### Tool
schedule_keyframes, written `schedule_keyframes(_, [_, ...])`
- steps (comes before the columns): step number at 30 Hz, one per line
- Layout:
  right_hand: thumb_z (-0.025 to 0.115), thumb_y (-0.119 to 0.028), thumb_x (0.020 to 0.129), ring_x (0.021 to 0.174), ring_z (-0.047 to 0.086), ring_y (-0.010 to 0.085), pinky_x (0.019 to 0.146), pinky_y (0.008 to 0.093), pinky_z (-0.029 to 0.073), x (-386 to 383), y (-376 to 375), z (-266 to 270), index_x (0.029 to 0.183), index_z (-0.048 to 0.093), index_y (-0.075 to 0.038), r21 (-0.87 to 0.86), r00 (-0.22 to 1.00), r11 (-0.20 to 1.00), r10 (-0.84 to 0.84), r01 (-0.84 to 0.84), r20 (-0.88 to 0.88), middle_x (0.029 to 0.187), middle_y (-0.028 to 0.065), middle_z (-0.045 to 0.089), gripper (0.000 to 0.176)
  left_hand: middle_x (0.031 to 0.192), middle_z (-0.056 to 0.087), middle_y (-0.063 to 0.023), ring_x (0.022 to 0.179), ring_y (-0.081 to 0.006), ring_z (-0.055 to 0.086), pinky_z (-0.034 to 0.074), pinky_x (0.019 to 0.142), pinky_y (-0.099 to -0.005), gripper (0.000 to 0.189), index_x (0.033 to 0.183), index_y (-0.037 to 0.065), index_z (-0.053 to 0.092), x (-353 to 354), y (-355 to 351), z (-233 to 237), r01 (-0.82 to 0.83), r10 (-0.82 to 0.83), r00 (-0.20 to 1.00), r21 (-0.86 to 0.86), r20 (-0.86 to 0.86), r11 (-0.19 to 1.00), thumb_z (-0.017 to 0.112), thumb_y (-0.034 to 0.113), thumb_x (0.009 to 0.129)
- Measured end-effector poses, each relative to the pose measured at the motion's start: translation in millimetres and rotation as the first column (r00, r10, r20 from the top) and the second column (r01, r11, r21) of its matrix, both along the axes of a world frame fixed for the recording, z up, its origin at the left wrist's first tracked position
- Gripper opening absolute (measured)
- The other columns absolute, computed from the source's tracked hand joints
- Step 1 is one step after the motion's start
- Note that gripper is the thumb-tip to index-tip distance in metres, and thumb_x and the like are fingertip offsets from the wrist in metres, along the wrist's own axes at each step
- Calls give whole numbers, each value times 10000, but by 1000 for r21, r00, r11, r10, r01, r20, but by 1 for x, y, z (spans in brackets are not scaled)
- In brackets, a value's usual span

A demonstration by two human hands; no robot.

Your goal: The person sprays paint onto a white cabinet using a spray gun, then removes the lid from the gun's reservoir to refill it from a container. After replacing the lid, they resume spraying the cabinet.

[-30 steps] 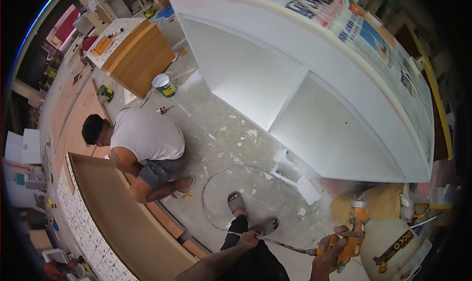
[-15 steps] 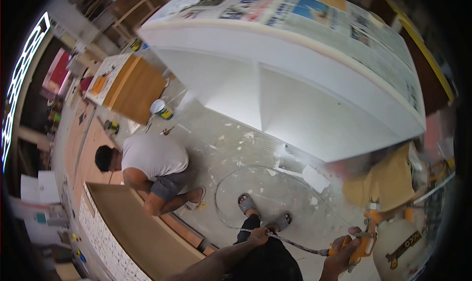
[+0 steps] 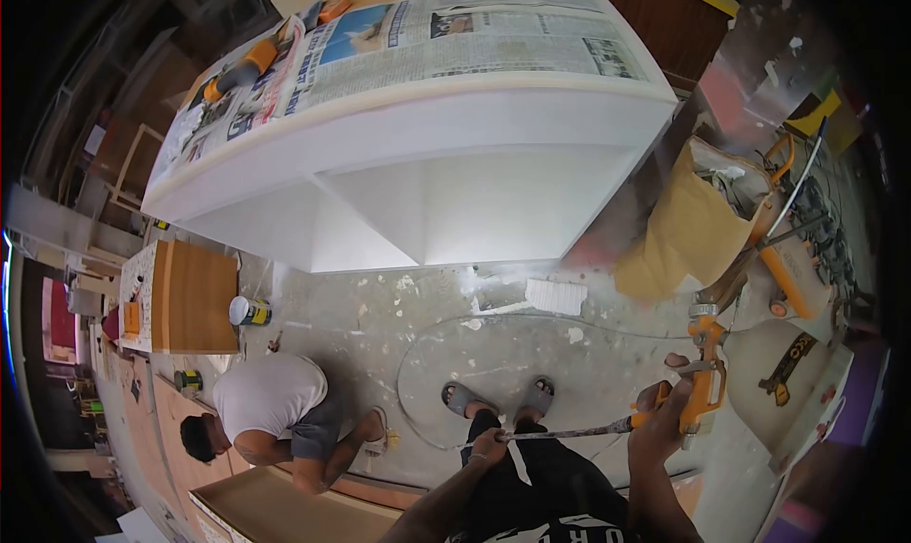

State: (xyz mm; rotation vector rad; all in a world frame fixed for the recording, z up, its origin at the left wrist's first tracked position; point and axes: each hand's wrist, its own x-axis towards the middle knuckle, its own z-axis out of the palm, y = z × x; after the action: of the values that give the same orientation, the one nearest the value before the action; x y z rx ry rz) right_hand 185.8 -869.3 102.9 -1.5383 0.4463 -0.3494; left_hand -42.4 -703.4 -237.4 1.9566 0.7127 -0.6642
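My right hand [image 3: 664,405] is closed round the handle of an orange paint spray gun [image 3: 704,372], low on the right. From the gun's base a hose [image 3: 569,433] runs left to my left hand [image 3: 490,445], whose fingers are wrapped round it in front of my legs. Beyond my feet the hose loops over the floor. Farther forward stands a white cabinet [image 3: 427,116] with two open compartments facing me. Newspaper [image 3: 474,54] covers its top. Both hands are well apart from the cabinet.
A person [image 3: 275,415] in a white shirt crouches at left beside a long brown panel box [image 3: 294,505]. Behind them are a paint can [image 3: 250,311] and a wooden cabinet [image 3: 180,296]. A brown sack [image 3: 688,225] stands right. A power tool [image 3: 242,68] lies on the newspaper.
My view has turned to the right, so the cabinet and the crouching person appear farther left. Both hands keep their hold on the spray gun and hose.
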Motion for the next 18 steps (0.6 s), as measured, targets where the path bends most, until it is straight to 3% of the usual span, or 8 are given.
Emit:
schedule_keyframes(6, [479,-220,950,487,455,91,414,231,358,-12,-2,-10,1109,477,7,114,997,991,73,-72,-12,1061,94,557,278,976,701,-151,954,-307,670,511,859,-391,275,1005,88,685,-8,8,10,-7,9,999,42,-52,999,676,312,846])
schedule_keyframes(8, [484,-294,997,503,435,76,430,229,363,-20,0,-15,1103,466,-24,127,962,954,271,-272,21,1012,62,539,291,973,701,-151,955,-305,669,510,860,-388,276,1007,87,686,-11,10,12,-26,31,997,71,-69,997,678,310,845])
schedule_keyframes(12, [557,-402,943,515,443,63,430,218,332,-34,0,-40,1057,485,-8,90,906,908,415,-408,-84,973,42,547,416,972,703,-153,958,-299,669,509,861,-382,286,1020,82,687,-17,18,13,-40,50,994,99,-98,994,683,306,842])
schedule_keyframes(18, [564,-417,933,511,442,61,431,214,329,-36,-6,-47,1065,485,-4,124,830,848,530,-515,-177,965,40,552,441,983,702,-160,947,-303,673,515,855,-379,302,1033,66,682,-20,20,21,-4,17,995,132,-101,991,689,294,836])
